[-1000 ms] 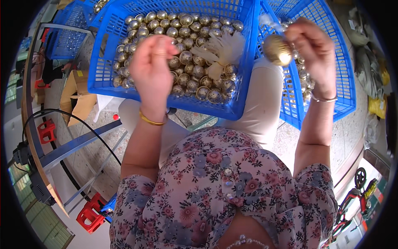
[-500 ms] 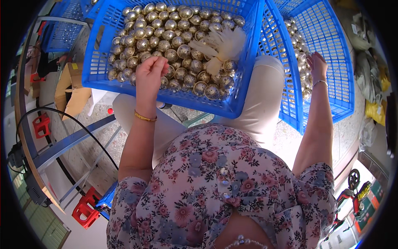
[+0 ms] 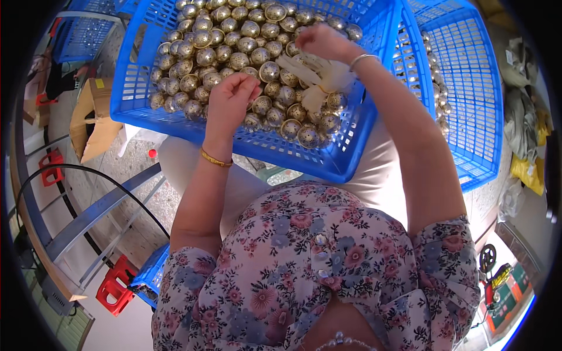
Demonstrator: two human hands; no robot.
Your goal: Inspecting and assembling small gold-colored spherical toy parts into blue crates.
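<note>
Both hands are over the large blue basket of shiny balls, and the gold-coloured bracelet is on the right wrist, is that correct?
You have the wrong side: the head view shows the gold-coloured bracelet on the left wrist. The left hand and right hand are indeed over the large blue basket of shiny balls.

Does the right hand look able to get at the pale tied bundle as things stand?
Probably yes: the right hand is over the blue basket, close to the pale tied bundle, which lies atop the metal balls. The left hand is off to one side, so the way looks free.
</note>
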